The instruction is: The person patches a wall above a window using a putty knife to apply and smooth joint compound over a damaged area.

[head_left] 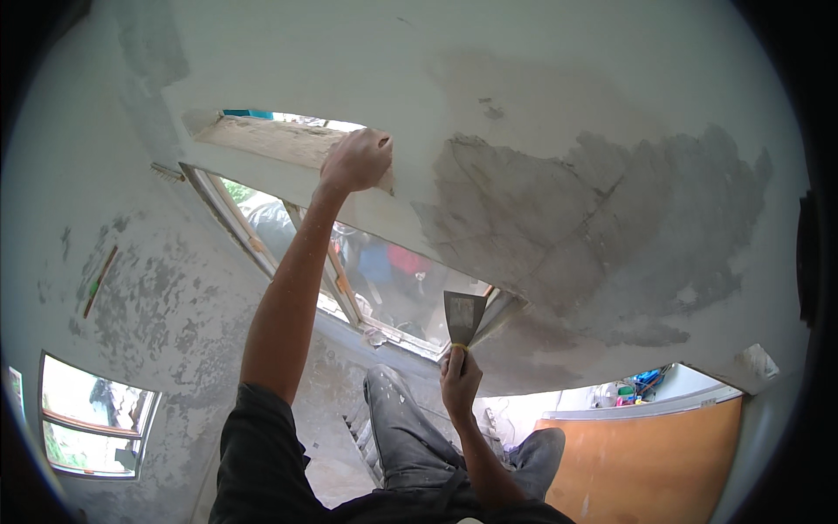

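Note:
My right hand (461, 375) is closed round the handle of a putty knife (463, 316), whose wide metal blade points up and away from me. A yellow band circles the base of the blade, and greyish residue marks the metal. Farther up, my left hand (358, 161) is curled into a fist at the right end of a long narrow opening (271, 140) in the white wall. What its fingers hold, if anything, is hidden. Right of that hand, a rough grey plaster patch (559, 210) spreads over the wall.
Below the opening is a window (384, 271) with wooden frames. A small brush (168, 172) sticks out at its upper left corner. A smaller window (96, 419) stands lower left. At lower right is an orange panel (650, 458). My knees are bent above a ladder-like support (362, 445).

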### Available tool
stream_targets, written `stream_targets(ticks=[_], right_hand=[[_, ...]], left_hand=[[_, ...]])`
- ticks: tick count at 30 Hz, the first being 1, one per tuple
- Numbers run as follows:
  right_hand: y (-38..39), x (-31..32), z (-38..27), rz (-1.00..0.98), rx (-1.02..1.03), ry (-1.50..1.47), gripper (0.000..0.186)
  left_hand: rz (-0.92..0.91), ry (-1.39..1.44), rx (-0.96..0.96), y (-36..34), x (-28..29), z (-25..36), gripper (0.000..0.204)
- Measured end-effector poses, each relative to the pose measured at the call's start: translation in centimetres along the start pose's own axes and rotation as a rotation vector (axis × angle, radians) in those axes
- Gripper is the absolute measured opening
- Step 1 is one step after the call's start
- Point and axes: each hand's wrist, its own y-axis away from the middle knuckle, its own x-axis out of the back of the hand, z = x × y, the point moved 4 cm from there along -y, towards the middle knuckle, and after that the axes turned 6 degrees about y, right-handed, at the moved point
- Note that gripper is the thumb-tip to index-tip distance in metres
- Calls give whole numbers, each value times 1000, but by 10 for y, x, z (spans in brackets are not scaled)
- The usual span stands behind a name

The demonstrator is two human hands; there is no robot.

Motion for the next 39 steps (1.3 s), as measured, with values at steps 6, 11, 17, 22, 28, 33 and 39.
stream_targets(ticks=[6, 11, 17, 22, 28, 33, 39], right_hand=[[17, 21, -7, -51, 88, 184, 29], [9, 59, -42, -75, 137, 260, 23], [12, 123, -94, -40, 220, 478, 23], [12, 165, -100, 63, 368, 587, 16], [7, 179, -103, 120, 386, 629, 17], [4, 171, -103, 94, 301, 578, 18], [0, 172, -110, 80, 225, 563, 16]], left_hand=[[23, 39, 17, 1, 2, -3, 34], [46, 57, -6, 4, 5, 7, 36], [69, 40, -18, 3, 4, 0, 38], [119, 54, -54, 3, 1, -4, 39], [106, 76, -51, -4, -6, -11, 40], [83, 70, -61, -7, -8, -14, 40], [90, 79, -82, -9, -9, -18, 39]])
